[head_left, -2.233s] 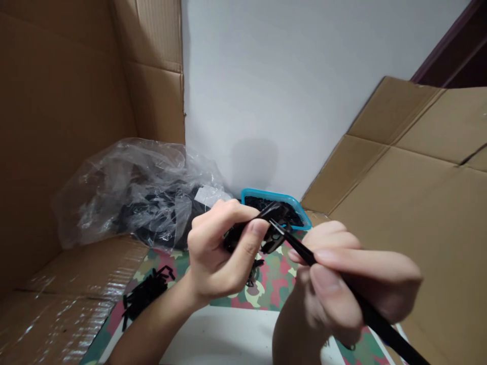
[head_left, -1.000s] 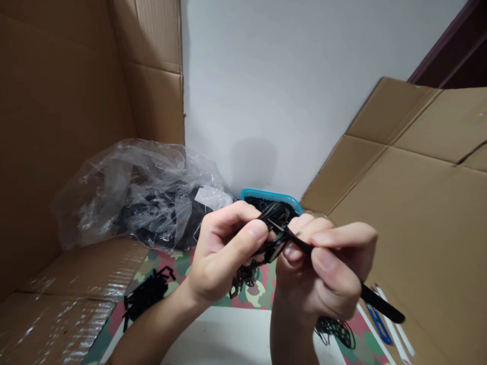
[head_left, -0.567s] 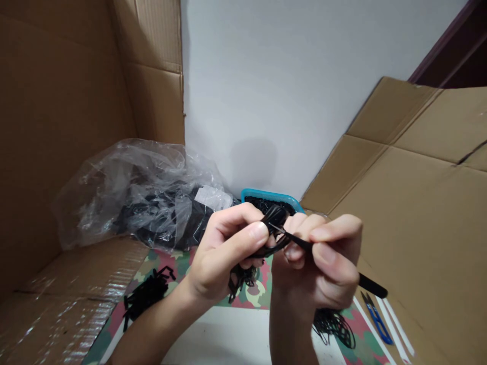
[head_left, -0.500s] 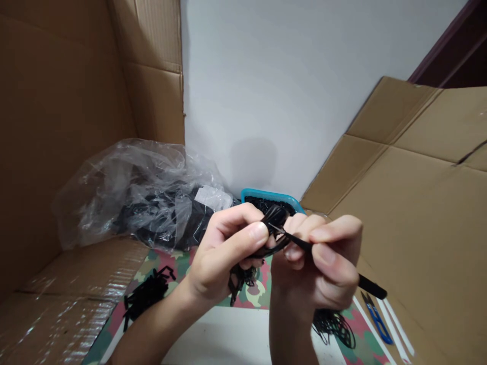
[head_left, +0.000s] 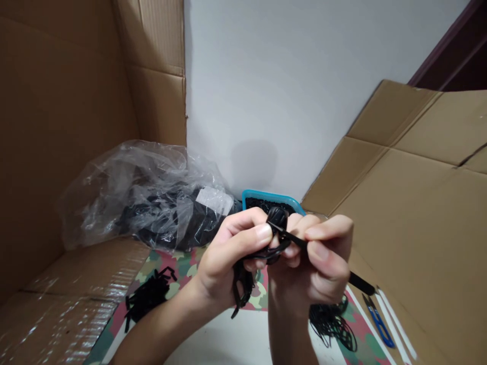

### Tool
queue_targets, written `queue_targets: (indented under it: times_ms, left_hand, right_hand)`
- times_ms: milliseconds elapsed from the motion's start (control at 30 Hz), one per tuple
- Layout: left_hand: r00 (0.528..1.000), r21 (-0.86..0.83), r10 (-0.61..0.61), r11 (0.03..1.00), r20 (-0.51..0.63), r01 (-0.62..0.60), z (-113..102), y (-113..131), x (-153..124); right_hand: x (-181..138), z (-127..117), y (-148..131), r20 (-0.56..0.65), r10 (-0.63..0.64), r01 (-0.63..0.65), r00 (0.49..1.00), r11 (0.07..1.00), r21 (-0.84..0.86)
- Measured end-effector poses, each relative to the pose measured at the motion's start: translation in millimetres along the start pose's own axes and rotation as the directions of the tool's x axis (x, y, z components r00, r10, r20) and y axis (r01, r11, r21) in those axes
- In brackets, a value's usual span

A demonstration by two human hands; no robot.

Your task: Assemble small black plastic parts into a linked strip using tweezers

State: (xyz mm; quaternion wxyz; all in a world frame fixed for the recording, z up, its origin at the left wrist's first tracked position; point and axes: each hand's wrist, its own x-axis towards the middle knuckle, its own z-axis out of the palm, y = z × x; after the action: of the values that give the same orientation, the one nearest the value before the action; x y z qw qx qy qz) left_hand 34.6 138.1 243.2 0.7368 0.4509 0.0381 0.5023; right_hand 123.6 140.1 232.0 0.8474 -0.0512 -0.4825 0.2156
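In the middle of the view, my left hand (head_left: 228,253) pinches a glossy black looped piece (head_left: 279,216) between thumb and fingers; its exact kind is unclear. A dark strand end of it hangs below the palm. My right hand (head_left: 327,258) is closed round slim black tweezers (head_left: 296,239), whose handle sticks out behind the hand. The fine tips touch the black piece close to my left thumb. The lower fingers of my right hand are curled beside the piece, and whether they also hold part of it is hidden.
Behind my hands stands a blue tray (head_left: 266,194) of small black pieces. A clear plastic bag (head_left: 152,197) of black material lies left. Black strips (head_left: 150,296) and black loops (head_left: 335,327) lie on the mat. Blue thread snips (head_left: 378,322) and white sticks (head_left: 393,319) lie right. Cardboard walls flank both sides.
My right hand and the tweezers have shifted slightly left, toward my left hand. My left hand has moved a little to the right, and the black piece has turned slightly more upright.
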Motion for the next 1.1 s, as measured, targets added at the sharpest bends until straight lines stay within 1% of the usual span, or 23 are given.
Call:
queue_targets:
  times_ms: [133, 300, 433, 533, 600, 700, 800, 900, 1100]
  left_hand:
    - [1.0, -0.013, -0.007, 1.0, -0.004, 0.007, 1.3, -3.4, 1.4]
    - [1.0, 0.02, -0.012, 1.0, -0.016, 0.012, 2.4, -4.5, 3.9]
    - [1.0, 0.056, 0.004, 0.998, -0.031, -0.002, 1.9, -3.4, 3.0]
    - [0.999, 0.082, 0.019, 0.997, -0.048, -0.015, 1.4, -2.9, 3.1]
    - [0.998, 0.085, 0.031, 0.996, -0.053, -0.027, 0.4, -2.8, 4.7]
    - [0.995, 0.093, 0.065, 0.994, -0.079, -0.058, -2.7, -2.3, 8.8]
    - [0.984, 0.138, 0.119, 0.985, -0.136, -0.1, -7.4, 0.2, 12.3]
    - [0.971, 0.2, 0.162, 0.972, -0.174, -0.127, -12.5, 4.8, 13.4]
    - [0.947, 0.318, 0.25, 0.931, -0.201, -0.178, -18.0, 12.2, 13.1]
  right_hand:
    - [0.1, 1.9, 3.4, -0.019, -0.031, 0.031, 0.999, 0.999, -0.019]
    - [-0.3, 2.4, 5.2, 0.003, -0.034, 0.034, 0.999, 0.999, -0.033]
    - [-1.9, 0.8, 5.9, 0.021, 0.003, -0.004, 1.0, 1.0, 0.023]
    - [-2.2, -0.8, 6.9, 0.009, 0.04, -0.04, 0.999, 0.996, 0.077]
    - [-0.6, -2.1, 7.6, 0.006, 0.036, -0.037, 0.999, 0.996, 0.085]
    - [5.1, -5.6, 7.0, 0.022, -0.013, 0.012, 1.0, 0.999, 0.047]
    - [12.3, -12.0, 2.9, 0.053, -0.081, 0.082, 0.995, 0.996, -0.019]
    - [17.6, -20.3, -3.7, 0.123, -0.15, 0.161, 0.981, 0.984, -0.078]
    - [18.6, -31.4, -11.3, 0.271, -0.187, 0.243, 0.944, 0.951, -0.19]
